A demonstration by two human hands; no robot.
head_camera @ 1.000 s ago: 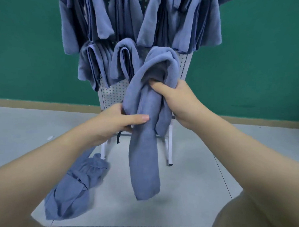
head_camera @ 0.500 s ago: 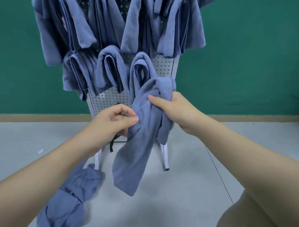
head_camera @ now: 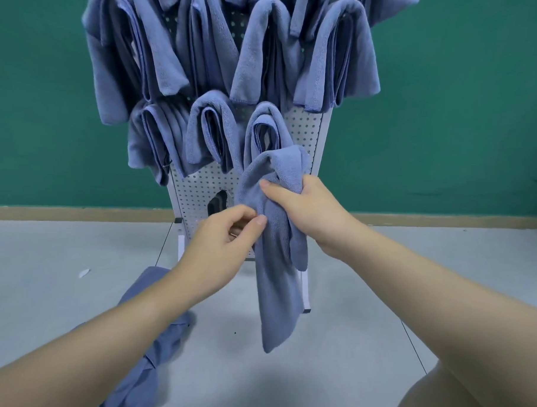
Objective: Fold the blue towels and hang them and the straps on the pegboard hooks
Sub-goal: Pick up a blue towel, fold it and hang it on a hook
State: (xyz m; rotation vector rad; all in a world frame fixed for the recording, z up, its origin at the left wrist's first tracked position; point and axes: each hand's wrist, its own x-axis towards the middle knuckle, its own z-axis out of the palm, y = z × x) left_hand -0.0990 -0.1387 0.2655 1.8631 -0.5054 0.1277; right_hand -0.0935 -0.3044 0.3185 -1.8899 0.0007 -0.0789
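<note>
The right hand (head_camera: 307, 214) grips a folded blue terry towel (head_camera: 276, 264) near its top fold: the thumb lies across the front of the cloth and the other fingers curl out of sight behind it. Above those fingers the fold bunches into a rounded hump; below them the towel hangs in a long narrow strip, with a shorter flap beside it, ending well above the pale grey floor (head_camera: 345, 369).

The left hand (head_camera: 225, 239) is just left of the hanging strip. Its thumb and forefinger tips meet at the cloth's left edge, the remaining fingers curled loosely under them. They seem to pinch that edge, though I cannot tell whether they truly hold any cloth.

Directly beyond both sets of fingers stands a white perforated metal pegboard (head_camera: 199, 188) on slim white legs. Many folded blue towels (head_camera: 267, 58) are draped over its hooks in two rows, the lower row just above the right thumb. The nearest hung towel (head_camera: 264, 129) loops right behind the held towel's hump. A dark opening (head_camera: 217, 202) shows in the board just above the left fingertips.

Below the left forearm a crumpled heap of blue cloth (head_camera: 139, 362) lies on the floor. A green wall (head_camera: 457, 118) with a tan baseboard (head_camera: 77, 211) stands behind.
</note>
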